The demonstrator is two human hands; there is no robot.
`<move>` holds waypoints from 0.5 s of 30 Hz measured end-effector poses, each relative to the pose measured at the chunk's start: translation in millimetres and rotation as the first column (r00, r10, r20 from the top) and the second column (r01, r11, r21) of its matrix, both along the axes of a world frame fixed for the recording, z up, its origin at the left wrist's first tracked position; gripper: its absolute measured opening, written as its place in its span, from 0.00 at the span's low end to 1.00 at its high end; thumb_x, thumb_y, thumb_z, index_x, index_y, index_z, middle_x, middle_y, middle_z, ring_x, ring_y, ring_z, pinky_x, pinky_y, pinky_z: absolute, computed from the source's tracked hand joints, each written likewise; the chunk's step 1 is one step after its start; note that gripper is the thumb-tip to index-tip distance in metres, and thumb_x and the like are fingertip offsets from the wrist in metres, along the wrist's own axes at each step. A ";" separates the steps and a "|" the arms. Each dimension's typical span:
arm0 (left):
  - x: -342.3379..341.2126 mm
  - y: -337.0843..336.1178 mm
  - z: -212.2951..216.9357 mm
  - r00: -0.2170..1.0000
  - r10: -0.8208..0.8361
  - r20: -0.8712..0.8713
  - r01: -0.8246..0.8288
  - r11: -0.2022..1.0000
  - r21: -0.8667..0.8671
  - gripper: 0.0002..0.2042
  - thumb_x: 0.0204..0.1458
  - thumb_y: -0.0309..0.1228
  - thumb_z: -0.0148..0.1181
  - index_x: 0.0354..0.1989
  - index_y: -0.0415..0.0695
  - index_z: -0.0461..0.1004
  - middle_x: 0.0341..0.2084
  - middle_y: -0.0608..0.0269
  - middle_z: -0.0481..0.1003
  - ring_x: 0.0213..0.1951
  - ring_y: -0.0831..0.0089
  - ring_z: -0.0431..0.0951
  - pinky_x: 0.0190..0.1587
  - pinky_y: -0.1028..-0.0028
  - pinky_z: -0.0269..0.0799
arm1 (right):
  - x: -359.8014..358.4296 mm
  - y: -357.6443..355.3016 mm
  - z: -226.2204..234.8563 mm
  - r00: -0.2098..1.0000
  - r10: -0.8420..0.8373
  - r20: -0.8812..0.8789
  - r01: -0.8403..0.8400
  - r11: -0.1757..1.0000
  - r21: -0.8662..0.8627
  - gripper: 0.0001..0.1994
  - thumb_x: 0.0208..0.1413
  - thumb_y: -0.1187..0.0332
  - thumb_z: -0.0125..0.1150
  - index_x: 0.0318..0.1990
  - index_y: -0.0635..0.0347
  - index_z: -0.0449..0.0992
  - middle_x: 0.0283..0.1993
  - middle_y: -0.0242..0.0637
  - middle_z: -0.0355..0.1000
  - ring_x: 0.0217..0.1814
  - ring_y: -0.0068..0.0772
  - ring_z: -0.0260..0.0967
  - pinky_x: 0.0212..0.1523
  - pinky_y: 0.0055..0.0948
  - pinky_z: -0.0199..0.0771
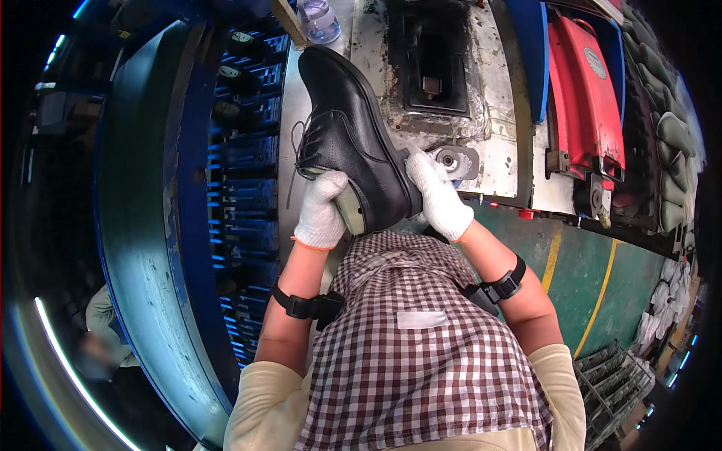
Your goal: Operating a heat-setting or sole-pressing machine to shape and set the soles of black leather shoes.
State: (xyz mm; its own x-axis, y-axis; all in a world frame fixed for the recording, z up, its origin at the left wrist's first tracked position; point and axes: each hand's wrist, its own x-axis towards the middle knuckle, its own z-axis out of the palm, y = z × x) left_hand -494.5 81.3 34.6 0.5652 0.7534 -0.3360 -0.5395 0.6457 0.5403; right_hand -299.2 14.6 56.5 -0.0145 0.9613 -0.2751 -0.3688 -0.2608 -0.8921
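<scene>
A black leather lace-up shoe (353, 131) is held up in front of me on its side, toe pointing away and its sole turned to the right. Inside its opening sits a pale green shoe last (350, 209). My left hand (322, 210), in a white knit glove, is closed round the last at the shoe's opening. Loose laces (295, 154) hang just beyond its fingers. On the sole side, by the heel, my right hand (440, 197) grips the shoe, gloved likewise. Its fingertips are partly hidden behind the heel.
Ahead is a worn metal bench (492, 90) with a dark recessed opening (436, 64) and a clear plastic bottle (320, 21). A red machine arm (590, 90) stands right. Along the left run blue racks (252, 195) and a conveyor belt (143, 203). Another person (105, 338) is at far left.
</scene>
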 end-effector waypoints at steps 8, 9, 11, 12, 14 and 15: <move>-4.4 21.0 34.6 0.932 0.119 -0.343 -0.188 0.966 -0.176 0.21 0.57 0.37 0.56 0.56 0.39 0.73 0.48 0.51 0.81 0.49 0.60 0.84 0.55 0.57 0.83 | -16.2 21.8 -6.2 0.897 0.144 -0.418 -0.252 0.943 -0.217 0.33 0.74 0.39 0.36 0.68 0.57 0.68 0.52 0.38 0.80 0.47 0.27 0.79 0.43 0.31 0.83; -8.3 23.7 32.0 0.931 0.125 -0.342 -0.211 0.951 -0.226 0.20 0.58 0.37 0.56 0.55 0.39 0.74 0.46 0.53 0.81 0.47 0.61 0.84 0.54 0.58 0.83 | -21.0 27.2 0.1 0.907 0.128 -0.402 -0.249 0.931 -0.265 0.36 0.71 0.34 0.35 0.66 0.55 0.69 0.47 0.35 0.81 0.41 0.26 0.80 0.36 0.30 0.82; -15.8 25.4 37.6 0.950 0.106 -0.293 -0.205 0.921 -0.331 0.15 0.58 0.36 0.57 0.51 0.43 0.74 0.45 0.56 0.79 0.48 0.61 0.83 0.56 0.60 0.81 | -24.8 35.0 -2.6 0.913 0.144 -0.383 -0.286 0.893 -0.346 0.41 0.66 0.27 0.35 0.67 0.53 0.67 0.44 0.36 0.81 0.39 0.29 0.80 0.31 0.32 0.82; -18.1 25.0 40.5 0.948 0.109 -0.300 -0.211 0.919 -0.333 0.15 0.58 0.36 0.57 0.51 0.43 0.74 0.45 0.56 0.79 0.48 0.61 0.83 0.56 0.60 0.81 | -22.9 38.4 -6.4 0.909 0.147 -0.390 -0.293 0.891 -0.347 0.41 0.66 0.27 0.35 0.67 0.53 0.67 0.44 0.36 0.81 0.39 0.29 0.80 0.31 0.32 0.82; -21.3 24.6 43.2 0.882 0.099 -0.460 -0.299 0.872 -0.387 0.22 0.55 0.46 0.61 0.56 0.49 0.74 0.53 0.54 0.76 0.54 0.58 0.78 0.56 0.50 0.76 | -16.2 45.4 -13.1 0.844 0.289 -0.453 -0.455 0.833 -0.316 0.42 0.67 0.28 0.32 0.75 0.52 0.59 0.59 0.44 0.78 0.49 0.42 0.82 0.34 0.45 0.85; -25.3 24.8 41.4 0.879 0.105 -0.465 -0.308 0.869 -0.386 0.22 0.55 0.46 0.61 0.56 0.49 0.74 0.53 0.54 0.76 0.54 0.58 0.78 0.56 0.50 0.76 | -11.3 49.5 -11.7 0.792 0.348 -0.501 -0.517 0.819 -0.249 0.42 0.68 0.30 0.34 0.76 0.55 0.57 0.61 0.46 0.76 0.49 0.44 0.82 0.36 0.44 0.86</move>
State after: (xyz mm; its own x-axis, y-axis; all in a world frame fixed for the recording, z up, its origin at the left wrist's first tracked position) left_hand -519.9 106.1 76.1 0.1423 0.5523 -0.8214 -0.4770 0.7654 0.4320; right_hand -310.5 64.2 44.9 -0.5974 0.6571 -0.4596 -0.4469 -0.7487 -0.4896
